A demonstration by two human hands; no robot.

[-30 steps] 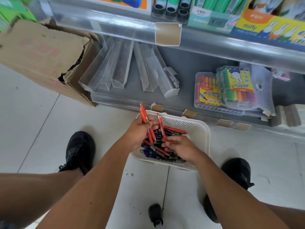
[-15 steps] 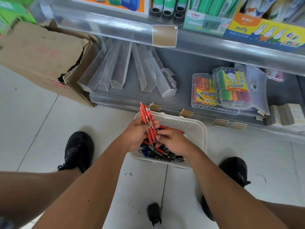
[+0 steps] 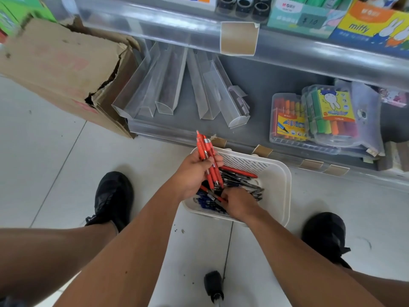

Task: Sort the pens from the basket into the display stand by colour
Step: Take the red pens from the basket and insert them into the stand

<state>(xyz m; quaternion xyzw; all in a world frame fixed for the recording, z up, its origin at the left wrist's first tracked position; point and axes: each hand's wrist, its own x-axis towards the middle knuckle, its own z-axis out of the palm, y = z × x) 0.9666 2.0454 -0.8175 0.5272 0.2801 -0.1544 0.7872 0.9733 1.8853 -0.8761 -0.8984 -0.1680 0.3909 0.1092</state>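
floor basket (image 3: 277,185): left grip (image 3: 192,173) clutches red pens (image 3: 209,158); right grip (image 3: 239,202) pinches another.

A stationery shop: a shelf (image 3: 287,47) with a clear front rail carries boxed markers (image 3: 371,25) above a handwritten price tag (image 3: 311,21), packs of felt pens (image 3: 314,118) lie below it, and a torn carton (image 3: 62,67) stands to its left.
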